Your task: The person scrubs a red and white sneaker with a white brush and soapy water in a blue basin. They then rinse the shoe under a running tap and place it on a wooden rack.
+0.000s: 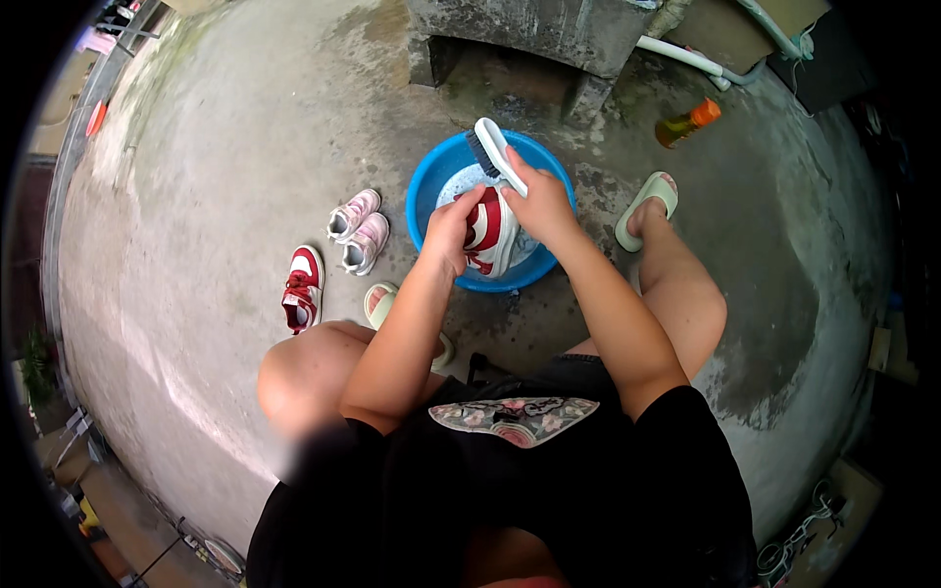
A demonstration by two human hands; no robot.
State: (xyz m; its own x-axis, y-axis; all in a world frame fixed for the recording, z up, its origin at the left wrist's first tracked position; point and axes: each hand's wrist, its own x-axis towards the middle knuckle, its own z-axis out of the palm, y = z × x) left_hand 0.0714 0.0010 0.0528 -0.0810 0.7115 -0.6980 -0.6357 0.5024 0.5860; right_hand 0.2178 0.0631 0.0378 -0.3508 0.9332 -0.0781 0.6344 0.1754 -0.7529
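My left hand (450,230) grips a red and white sneaker (494,233) by its side, over a blue basin (417,186) of sudsy water (466,179). In my right hand (541,201) is a white-handled scrub brush (493,147) with dark bristles. The bristles face left, just beyond the far end of the sneaker and apart from it. Fingers of my right hand come close to the shoe's edge; whether they touch it I cannot tell. The sneaker's lower part sits within the basin.
Left of the basin stand a pair of pink and white shoes (361,230) and another red and white sneaker (303,286). A bottle with an orange top (689,122) lies at the far right. A concrete trough (529,34) stands beyond the basin, with a white pipe (676,54) beside it.
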